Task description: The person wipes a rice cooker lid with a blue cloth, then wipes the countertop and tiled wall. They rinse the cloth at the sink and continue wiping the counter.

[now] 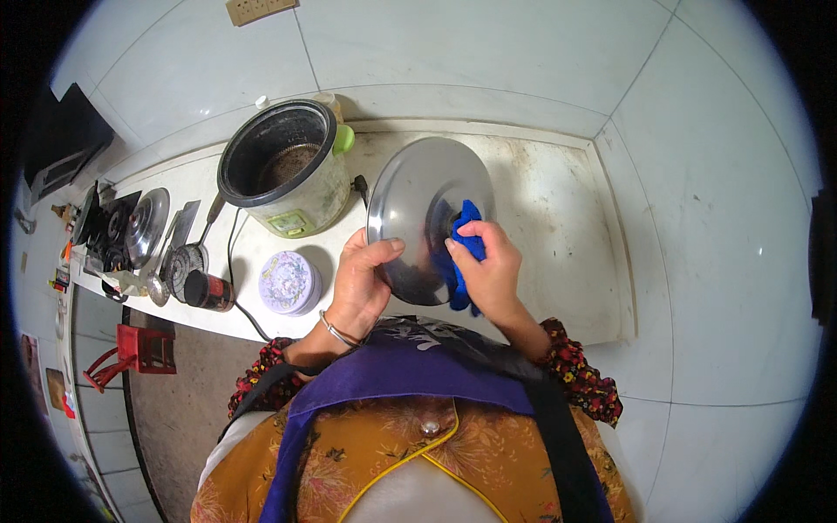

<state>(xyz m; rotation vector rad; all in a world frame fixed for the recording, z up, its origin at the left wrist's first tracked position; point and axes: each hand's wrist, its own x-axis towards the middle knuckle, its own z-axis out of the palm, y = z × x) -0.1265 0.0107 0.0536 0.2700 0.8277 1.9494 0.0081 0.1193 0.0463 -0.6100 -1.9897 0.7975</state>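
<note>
Tilted above the white countertop (556, 261) is a round stainless steel pot lid (412, 189). My left hand (366, 274) grips its lower left rim, with the thumb on the face of the lid. A blue cloth (463, 287) is pinched between the thumb and fingers of my right hand (487, 265), against the lid near its centre; the cloth hides that part. Left of the lid stands a rice cooker body (297, 202) with no lid on it and a dark, stained inside. A round lilac tin (286, 282) with a floral top sits near my left wrist.
Further left lie a dark-capped jar (209, 290), a wire skimmer (185, 265), a metal ladle (157, 287), another steel lid (147, 225) and a gas stove (114, 229). A black power cord (231, 261) crosses the counter. Tiled walls border the back and right; a red stool (147, 350) stands below left.
</note>
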